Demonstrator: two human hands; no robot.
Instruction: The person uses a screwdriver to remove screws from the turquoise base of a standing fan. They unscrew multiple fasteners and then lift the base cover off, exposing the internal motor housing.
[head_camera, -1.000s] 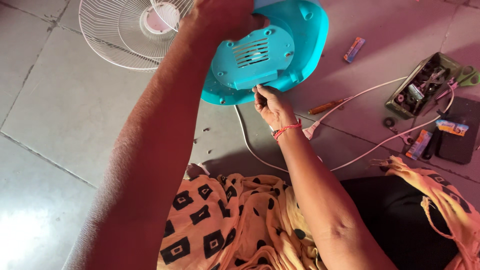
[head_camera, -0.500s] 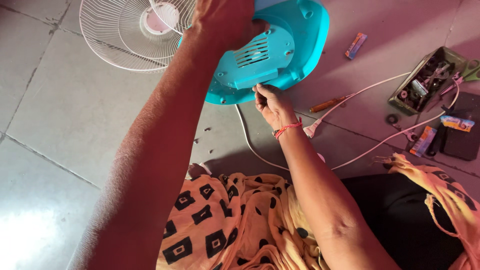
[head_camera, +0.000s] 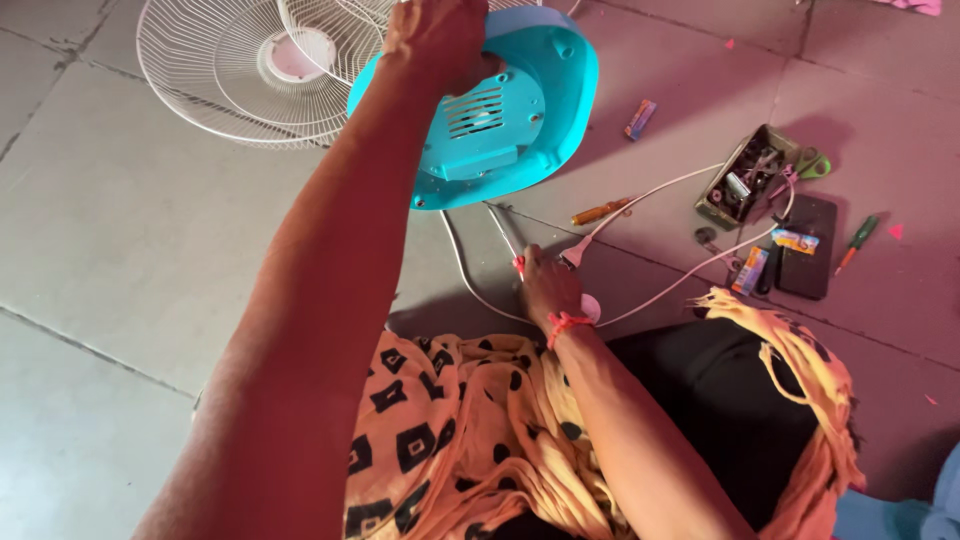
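Right hand (head_camera: 548, 285) dropped to screwdriver (head_camera: 503, 233) beside white cord (head_camera: 650, 195).

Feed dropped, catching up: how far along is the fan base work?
Done: the wire fan guard lies off on the floor. In hand: the left hand tilts the teal fan base underside up; the right hand grips a red-handled screwdriver on the floor. Left: the bottom plate is on the base, unopened.
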